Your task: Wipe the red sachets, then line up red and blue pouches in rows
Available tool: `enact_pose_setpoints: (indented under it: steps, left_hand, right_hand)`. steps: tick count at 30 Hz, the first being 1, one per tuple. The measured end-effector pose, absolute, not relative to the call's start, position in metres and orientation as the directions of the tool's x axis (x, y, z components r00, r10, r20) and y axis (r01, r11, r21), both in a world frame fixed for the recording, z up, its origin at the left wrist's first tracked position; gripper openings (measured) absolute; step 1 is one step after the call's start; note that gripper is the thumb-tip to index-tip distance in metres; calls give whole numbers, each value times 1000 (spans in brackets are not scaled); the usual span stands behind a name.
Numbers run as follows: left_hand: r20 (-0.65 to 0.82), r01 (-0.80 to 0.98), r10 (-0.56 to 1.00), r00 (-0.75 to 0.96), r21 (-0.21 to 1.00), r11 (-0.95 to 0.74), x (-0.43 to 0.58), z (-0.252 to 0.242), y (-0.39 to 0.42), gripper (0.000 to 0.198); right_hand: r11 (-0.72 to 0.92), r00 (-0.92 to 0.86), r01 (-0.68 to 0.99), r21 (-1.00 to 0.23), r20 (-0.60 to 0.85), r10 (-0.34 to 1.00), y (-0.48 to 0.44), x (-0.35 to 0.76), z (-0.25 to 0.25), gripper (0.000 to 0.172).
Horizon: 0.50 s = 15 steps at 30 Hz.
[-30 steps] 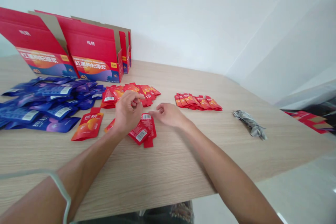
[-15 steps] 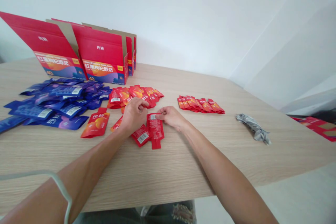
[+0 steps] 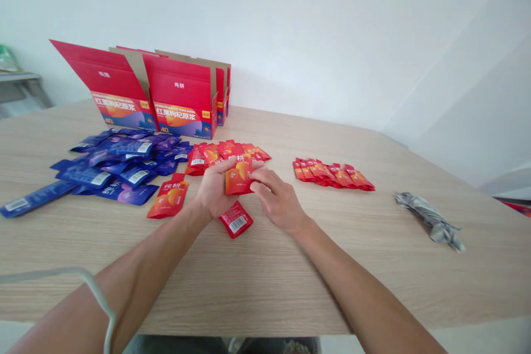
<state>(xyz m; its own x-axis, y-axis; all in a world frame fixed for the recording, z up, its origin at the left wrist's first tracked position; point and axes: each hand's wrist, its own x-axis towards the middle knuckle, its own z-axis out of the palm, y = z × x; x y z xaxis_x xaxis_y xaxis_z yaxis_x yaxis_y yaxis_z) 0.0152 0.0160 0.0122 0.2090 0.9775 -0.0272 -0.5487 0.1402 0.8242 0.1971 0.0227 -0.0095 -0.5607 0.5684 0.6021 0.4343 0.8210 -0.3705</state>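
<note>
Between my two hands is a red-orange pouch [image 3: 239, 178], front side up and raised off the table. My left hand [image 3: 215, 188] grips it from the left, thumb along its upper edge. The fingers of my right hand [image 3: 276, 194] pinch its right edge. Just below my left hand a red pouch [image 3: 237, 221] lies barcode side up, its top end hidden by the hand. Another red-orange pouch [image 3: 169, 198] rests face up to the left. Behind my hands is a heap of red pouches [image 3: 219, 150], partly covered by them.
A pile of blue pouches [image 3: 124, 160] covers the table's left side. Behind it stand open red cartons [image 3: 182, 105]. To the right are an overlapping row of red pouches [image 3: 332, 174] and a crumpled grey wrapper [image 3: 429, 220]. A pale cable [image 3: 89, 282] crosses my left forearm.
The pouch that lay barcode side up by my right hand is lifted and now shows its front. My left hand has come onto it too. The view has shifted left.
</note>
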Motion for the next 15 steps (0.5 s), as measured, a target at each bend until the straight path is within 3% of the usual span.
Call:
enact_pose_setpoints:
  steps: [3,6,10,15]
  left_hand:
    - [-15,-581,994,109,810,76,16,9,17,29]
    - [56,-617,998,9,786,-38,26,6,13,32]
    - [82,-658,996,-33,748,-83,40,5,2,44]
    - [70,-676,998,-5,734,-55,44,4,-3,40]
  right_hand:
    - [820,-454,401,-408,689,565,18,188,-12,21]
    - [757,-302,361,-545,700,648,12,178,-13,5]
    - [609,-224,376,-699,569,791,7,167,-16,33]
    - [532,-177,430,-729,510,842,8,166,-18,39]
